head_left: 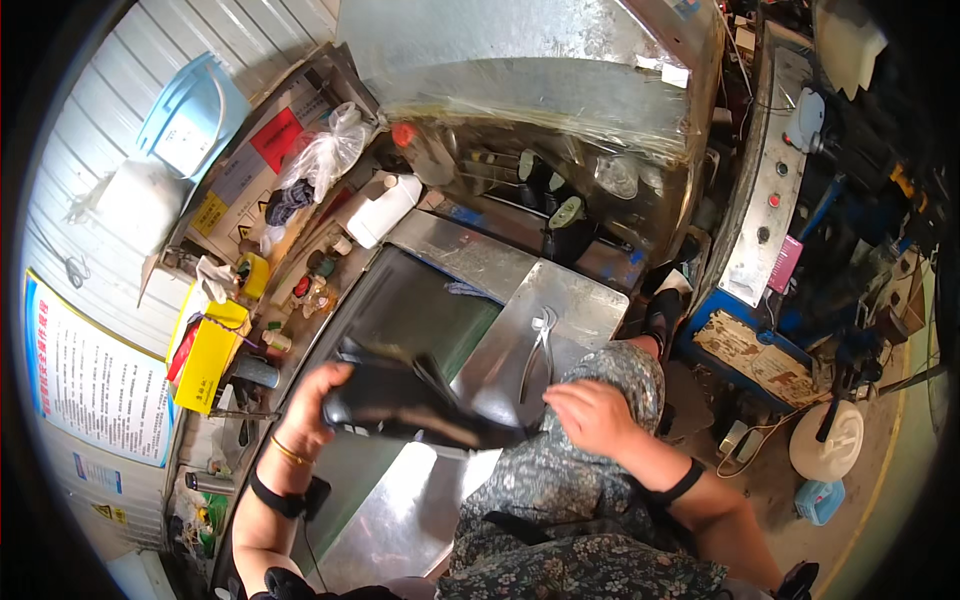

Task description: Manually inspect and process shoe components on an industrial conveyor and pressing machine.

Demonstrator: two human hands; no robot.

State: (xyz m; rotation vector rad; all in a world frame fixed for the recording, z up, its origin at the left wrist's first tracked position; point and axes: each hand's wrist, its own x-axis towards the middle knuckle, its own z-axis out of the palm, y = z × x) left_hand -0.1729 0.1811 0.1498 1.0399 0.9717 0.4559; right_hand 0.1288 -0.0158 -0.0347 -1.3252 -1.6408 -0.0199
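Note:
My left hand (pixel 318 405) is closed around the heel end of a black shoe (pixel 405 400). The shoe lies sideways over the belt and my lap, its toe pointing right; the picture is slightly smeared there. Just past the toe is my right hand (pixel 592 415), its fingers bent and pressed together. Whether they pinch anything is too unclear to see. Metal pincers (pixel 538 358) with their jaws pointing away from me rest on a metal plate (pixel 585 295) beyond the shoe.
A dark conveyor belt (pixel 400 300) runs under the shoe toward a metal-hooded machine (pixel 520 90). Dark shoes (pixel 568 225) stand below the hood. Left, a cluttered shelf holds a white jug (pixel 378 208) and a yellow box (pixel 208 355). A control panel (pixel 765 190) stands right.

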